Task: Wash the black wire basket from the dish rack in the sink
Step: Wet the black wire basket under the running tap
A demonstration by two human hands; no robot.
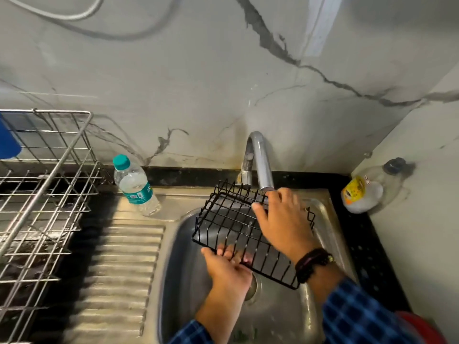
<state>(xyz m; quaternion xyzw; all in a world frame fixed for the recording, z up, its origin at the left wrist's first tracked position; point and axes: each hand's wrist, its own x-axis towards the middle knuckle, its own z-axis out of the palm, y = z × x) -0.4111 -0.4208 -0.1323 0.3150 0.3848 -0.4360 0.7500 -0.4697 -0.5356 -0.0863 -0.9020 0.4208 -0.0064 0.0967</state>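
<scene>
The black wire basket [231, 227] hangs tilted over the steel sink [178, 264], just below the tap spout [260, 165]. My left hand [228, 266] grips its near edge from below, fingers curled through the wires. My right hand [280, 222] lies flat on the basket's upper right part, fingers spread toward the spout end. A thin trickle of water seems to fall through the wires. The silver dish rack [42, 194] stands at the left on the counter.
A plastic water bottle [135, 187] with a teal cap stands at the back of the ribbed drainboard [119, 269]. A yellow-labelled bottle [365, 192] sits in the right corner. The marble wall is close behind the tap. A red object [422, 328] shows at the lower right.
</scene>
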